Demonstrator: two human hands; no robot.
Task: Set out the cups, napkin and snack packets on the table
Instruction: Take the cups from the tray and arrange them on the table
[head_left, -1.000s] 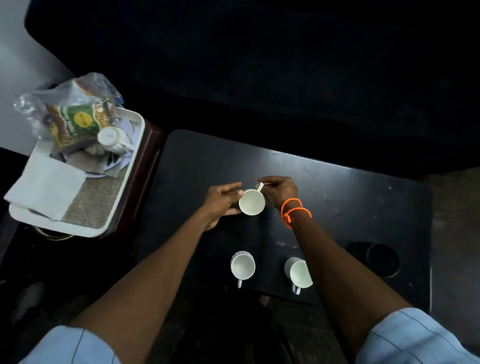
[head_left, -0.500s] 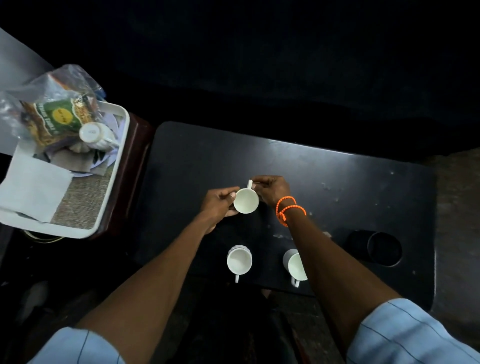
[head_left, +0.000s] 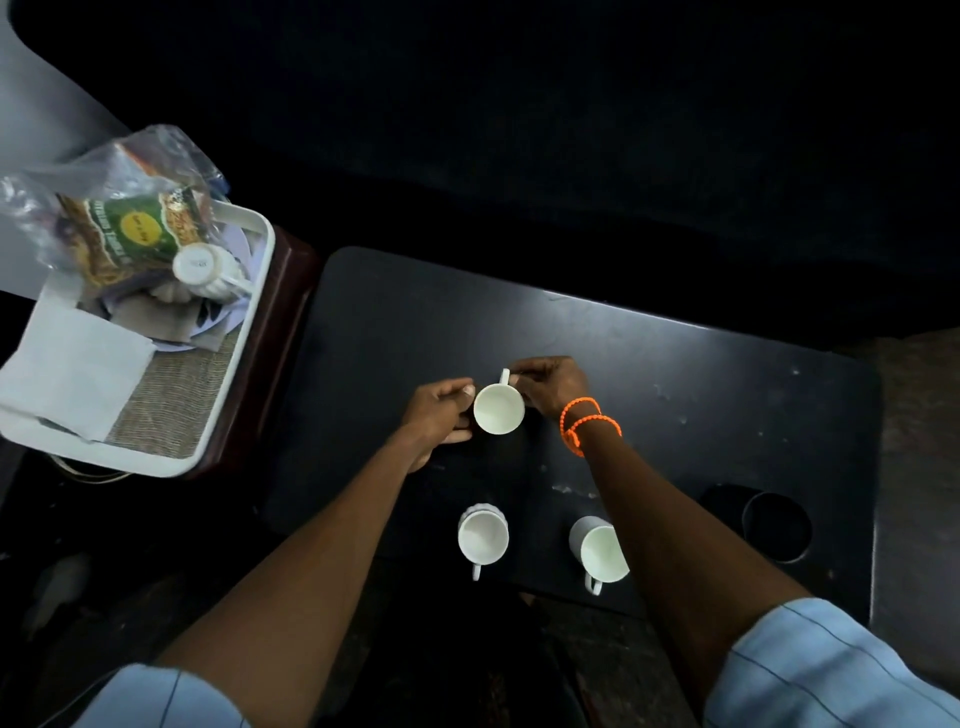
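A white cup (head_left: 497, 411) stands upright in the middle of the black table (head_left: 675, 374), its handle pointing away from me. My right hand (head_left: 550, 382) pinches that handle; my left hand (head_left: 439, 410) touches the cup's left side. Two more white cups (head_left: 483, 538) (head_left: 602, 551) stand near the table's front edge, handles toward me. On the white tray (head_left: 249, 312) at the left lie an upturned cup (head_left: 202, 270), a green snack packet (head_left: 140, 228) in a clear bag, and a white napkin (head_left: 67, 364).
The tray rests on a dark red stand (head_left: 283, 291) just left of the table. A round cup-holder recess (head_left: 774, 525) sits in the table's right front part. Dark seating fills the far side.
The cup's handle has turned from pointing up-right to nearly straight away from me. Both hands stay on the cup at the table's middle.
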